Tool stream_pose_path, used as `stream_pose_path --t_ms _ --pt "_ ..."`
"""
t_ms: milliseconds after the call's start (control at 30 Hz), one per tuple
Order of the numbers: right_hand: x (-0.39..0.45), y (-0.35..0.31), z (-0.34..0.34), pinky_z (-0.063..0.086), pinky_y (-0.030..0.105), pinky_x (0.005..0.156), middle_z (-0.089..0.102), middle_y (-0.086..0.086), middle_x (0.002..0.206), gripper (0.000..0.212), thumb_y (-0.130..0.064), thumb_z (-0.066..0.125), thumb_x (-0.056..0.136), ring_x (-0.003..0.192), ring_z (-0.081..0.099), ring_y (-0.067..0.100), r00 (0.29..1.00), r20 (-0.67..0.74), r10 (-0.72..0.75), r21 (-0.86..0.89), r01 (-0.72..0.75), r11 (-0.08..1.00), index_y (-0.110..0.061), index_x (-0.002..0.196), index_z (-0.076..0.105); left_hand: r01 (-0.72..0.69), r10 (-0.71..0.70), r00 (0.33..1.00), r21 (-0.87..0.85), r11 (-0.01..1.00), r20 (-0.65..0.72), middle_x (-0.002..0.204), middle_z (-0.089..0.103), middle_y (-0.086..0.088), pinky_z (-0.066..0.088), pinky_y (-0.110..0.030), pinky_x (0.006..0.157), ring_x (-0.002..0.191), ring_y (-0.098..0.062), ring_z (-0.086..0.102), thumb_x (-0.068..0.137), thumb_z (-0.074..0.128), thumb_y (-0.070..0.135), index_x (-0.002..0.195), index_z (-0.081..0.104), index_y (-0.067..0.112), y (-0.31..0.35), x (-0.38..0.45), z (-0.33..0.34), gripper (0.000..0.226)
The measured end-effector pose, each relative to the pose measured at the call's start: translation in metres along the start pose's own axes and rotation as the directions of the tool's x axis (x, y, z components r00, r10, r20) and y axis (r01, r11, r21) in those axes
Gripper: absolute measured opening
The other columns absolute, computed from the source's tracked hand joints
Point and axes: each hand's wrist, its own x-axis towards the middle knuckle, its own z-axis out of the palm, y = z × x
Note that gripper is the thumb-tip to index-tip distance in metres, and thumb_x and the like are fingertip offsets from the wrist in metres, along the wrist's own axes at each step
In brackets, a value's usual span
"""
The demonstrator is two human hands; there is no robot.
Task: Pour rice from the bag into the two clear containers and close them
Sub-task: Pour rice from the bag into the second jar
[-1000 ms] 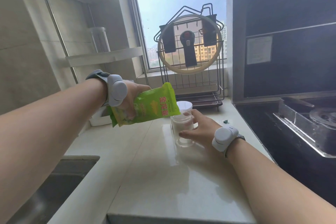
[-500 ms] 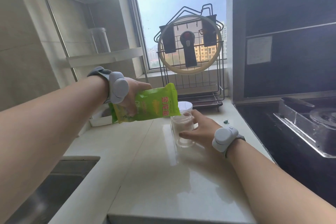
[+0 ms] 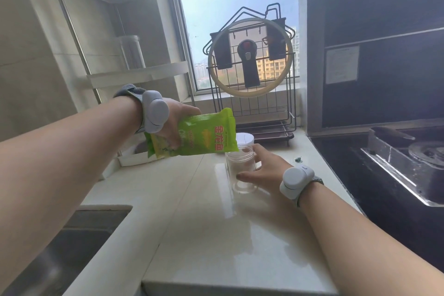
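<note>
My left hand [image 3: 176, 119] grips a green rice bag [image 3: 204, 134] and holds it tilted, its lower right corner over the mouth of a clear container [image 3: 240, 167] on the pale counter [image 3: 192, 235]. The container is open on top and holds some white rice. My right hand [image 3: 262, 170] is wrapped around its right side, thumb in front. A second container with a white lid [image 3: 244, 139] stands just behind, mostly hidden by the bag.
A black wire rack [image 3: 252, 108] holding a round glass lid stands at the window behind. A dark stove [image 3: 408, 163] lies to the right, a sink [image 3: 72, 243] at the lower left, a white tray [image 3: 134, 160] under the bag.
The left hand has tilted the bag further, lowering its open corner down and right onto the container's mouth. The right hand has stayed on the container.
</note>
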Motion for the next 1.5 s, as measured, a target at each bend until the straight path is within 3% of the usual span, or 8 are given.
stream_pose_path --t_ms 300,500,1167,1333,1500 --pt "0.001 0.000 0.001 0.056 0.034 0.087 0.066 -0.012 0.107 0.066 -0.047 0.078 0.074 0.094 0.069 0.015 1.000 0.003 -0.001 -0.010 0.001 1.000 -0.048 0.131 0.045 -0.016 0.017 1.000 0.021 1.000 -0.017 0.094 0.056 0.019 0.043 -0.017 0.058 0.082 -0.004 0.057 0.075 0.084 0.016 0.135 0.048 0.033 0.003 -0.004 -0.004 0.072" --pt "-0.001 -0.001 0.001 0.057 0.035 0.086 0.067 -0.014 0.106 0.068 -0.046 0.079 0.073 0.092 0.069 0.014 1.000 -0.007 -0.001 -0.003 0.001 1.000 -0.046 0.133 0.046 0.000 0.001 1.000 0.033 0.999 -0.031 0.090 0.050 0.021 0.038 -0.003 0.040 0.073 0.006 0.049 0.081 0.080 0.014 0.141 0.044 0.031 0.009 -0.008 -0.007 0.073" --pt "-0.003 -0.005 -0.001 0.056 0.034 0.087 0.066 -0.010 0.111 0.069 -0.045 0.078 0.077 0.096 0.069 0.016 1.000 0.003 0.008 -0.021 -0.008 1.000 -0.041 0.137 0.045 -0.028 0.029 0.999 0.024 0.999 -0.037 0.092 0.050 0.020 0.039 -0.001 0.044 0.075 0.007 0.049 0.082 0.080 0.013 0.143 0.046 0.027 0.008 -0.007 -0.012 0.071" --pt "-0.002 -0.005 -0.001 0.056 0.033 0.087 0.066 -0.009 0.111 0.070 -0.045 0.079 0.076 0.097 0.068 0.016 1.000 0.005 0.007 -0.015 -0.007 1.000 -0.041 0.138 0.046 -0.033 0.035 0.999 0.043 0.999 -0.037 0.104 0.056 0.014 0.041 -0.005 0.044 0.078 0.001 0.052 0.081 0.081 0.016 0.143 0.046 0.031 0.006 -0.004 -0.012 0.073" --pt "-0.003 -0.004 -0.002 0.055 0.034 0.089 0.066 -0.011 0.110 0.069 -0.041 0.080 0.077 0.097 0.069 0.015 1.000 0.008 -0.005 0.001 0.005 1.000 -0.043 0.137 0.045 -0.018 0.021 0.999 0.068 0.997 -0.047 0.094 0.053 0.021 0.037 -0.011 0.051 0.076 0.006 0.051 0.080 0.081 0.018 0.140 0.047 0.033 0.004 -0.003 -0.012 0.070"
